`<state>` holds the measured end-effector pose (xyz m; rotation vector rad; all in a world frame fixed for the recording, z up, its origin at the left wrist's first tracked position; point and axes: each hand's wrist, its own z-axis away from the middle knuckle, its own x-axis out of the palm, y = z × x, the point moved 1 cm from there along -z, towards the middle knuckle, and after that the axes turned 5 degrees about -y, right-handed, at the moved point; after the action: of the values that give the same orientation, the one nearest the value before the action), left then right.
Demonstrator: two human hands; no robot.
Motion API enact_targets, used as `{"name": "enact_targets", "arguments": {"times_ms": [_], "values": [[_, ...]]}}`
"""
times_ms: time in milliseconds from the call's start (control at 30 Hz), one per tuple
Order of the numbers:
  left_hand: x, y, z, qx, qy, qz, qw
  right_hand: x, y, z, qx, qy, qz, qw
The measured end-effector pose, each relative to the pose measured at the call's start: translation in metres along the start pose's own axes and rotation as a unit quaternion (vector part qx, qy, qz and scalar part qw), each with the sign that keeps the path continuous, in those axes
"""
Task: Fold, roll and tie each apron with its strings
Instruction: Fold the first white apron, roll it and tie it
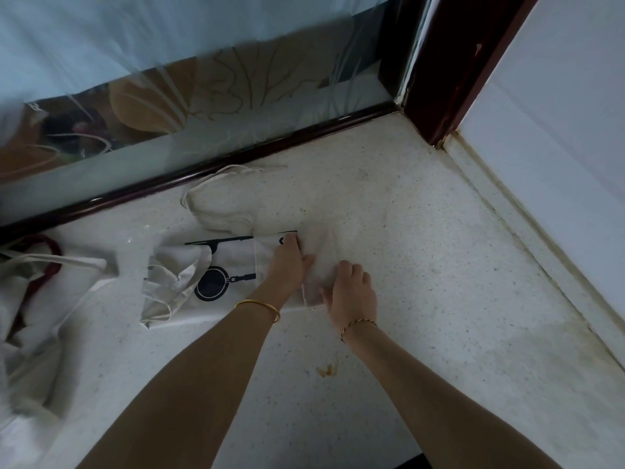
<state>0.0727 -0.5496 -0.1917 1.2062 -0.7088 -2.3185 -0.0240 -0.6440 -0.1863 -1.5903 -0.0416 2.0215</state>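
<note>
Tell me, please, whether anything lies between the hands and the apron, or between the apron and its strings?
Nothing visible does. The left hand and right hand are already on the apron, and its strings lie loose on the surface just behind it. The pile of other aprons lies apart, to the left.

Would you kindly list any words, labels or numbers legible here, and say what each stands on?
No readable text.
Apron: only a black pan-like graphic, no words.
Black mark by the left hand: partly covered, cannot be read.
</note>
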Motion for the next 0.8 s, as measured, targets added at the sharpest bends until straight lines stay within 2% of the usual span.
{"name": "enact_targets", "arguments": {"times_ms": [100, 200, 300, 400, 533, 600, 667, 800], "values": [[0.002, -0.005, 0.001, -0.013, 0.01, 0.017, 1.0, 0.003, -0.005, -0.004, 0.076, -0.045, -0.044, 0.995], [0.004, -0.006, 0.004, -0.03, 0.029, 0.093, 0.995, 0.002, -0.007, -0.014, 0.147, -0.075, -0.099, 0.981], [0.01, 0.0, 0.011, -0.025, 0.018, 0.16, 0.987, -0.003, -0.004, -0.018, 0.158, -0.086, -0.127, 0.975], [0.016, 0.014, 0.017, -0.031, -0.022, 0.257, 0.966, -0.014, 0.003, -0.01, 0.099, -0.022, -0.11, 0.989], [0.01, 0.028, 0.022, -0.06, -0.085, 0.381, 0.919, -0.018, 0.001, 0.004, -0.063, 0.089, 0.014, 0.994], [0.003, 0.024, 0.021, -0.061, -0.081, 0.359, 0.928, -0.01, -0.004, 0.008, -0.133, 0.124, 0.071, 0.981], [-0.004, 0.017, 0.019, -0.078, -0.044, 0.284, 0.955, 0.001, -0.009, 0.011, -0.169, 0.129, 0.114, 0.97], [-0.012, 0.002, 0.02, -0.097, 0.006, 0.152, 0.984, 0.013, -0.014, 0.018, -0.193, 0.076, 0.116, 0.971]]}}
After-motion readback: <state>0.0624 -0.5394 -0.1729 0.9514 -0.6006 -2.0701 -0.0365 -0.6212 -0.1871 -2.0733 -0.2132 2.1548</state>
